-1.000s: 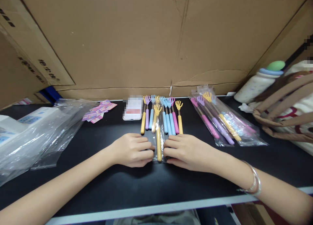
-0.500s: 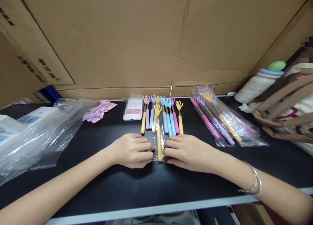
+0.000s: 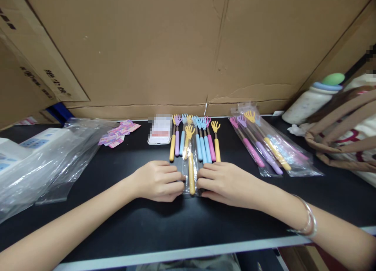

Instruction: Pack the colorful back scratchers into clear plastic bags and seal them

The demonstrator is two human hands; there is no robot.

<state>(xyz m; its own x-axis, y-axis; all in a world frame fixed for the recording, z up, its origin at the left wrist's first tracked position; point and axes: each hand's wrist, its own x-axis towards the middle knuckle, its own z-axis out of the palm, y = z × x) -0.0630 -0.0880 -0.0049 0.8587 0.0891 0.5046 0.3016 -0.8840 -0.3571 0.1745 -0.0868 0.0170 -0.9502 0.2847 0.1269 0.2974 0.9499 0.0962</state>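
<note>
A yellow back scratcher [image 3: 191, 173] lies inside a clear plastic bag [image 3: 187, 189] on the black table, its claw pointing away from me. Beside the bag's left edge is my left hand [image 3: 160, 181], fingers curled and closed on that edge. My right hand [image 3: 221, 182] does the same at the right edge, a bracelet on its wrist. The fingertips of both are partly hidden. Just beyond lies a row of back scratchers: several blue ones [image 3: 206, 145], a pink one [image 3: 211, 147], a purple one [image 3: 177, 143] and yellow ones [image 3: 172, 147].
To the right lie several bagged back scratchers [image 3: 252, 153], with a white bottle [image 3: 308, 102] and a brown-strapped bag [image 3: 346, 133] beyond. A phone [image 3: 159, 131], pink cards [image 3: 119, 133] and a pile of clear plastic bags [image 3: 70, 157] are leftward. Cardboard [image 3: 147, 47] walls the back.
</note>
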